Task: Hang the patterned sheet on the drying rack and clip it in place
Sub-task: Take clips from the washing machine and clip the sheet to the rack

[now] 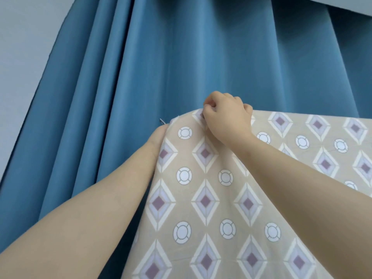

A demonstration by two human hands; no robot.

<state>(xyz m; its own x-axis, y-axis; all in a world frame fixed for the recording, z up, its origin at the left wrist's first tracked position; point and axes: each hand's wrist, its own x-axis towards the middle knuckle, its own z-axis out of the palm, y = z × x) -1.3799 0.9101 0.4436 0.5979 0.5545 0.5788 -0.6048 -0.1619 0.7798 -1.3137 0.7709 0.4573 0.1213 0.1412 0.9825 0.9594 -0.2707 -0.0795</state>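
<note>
A pleated blue fabric curtain (141, 67) fills the background beside a pale grey wall (24, 37). The beige diamond-and-circle patterned sheet (211, 198) drapes over a hidden bar, its top edge level. The right hand (227, 113) pinches that edge with curled fingers; the left hand (159, 137) is mostly hidden behind the sheet's left edge, grip unclear, near a small metal tip (162, 121).

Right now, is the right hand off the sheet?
No, the right hand grips the patterned sheet at its top edge, fingers curled.
</note>
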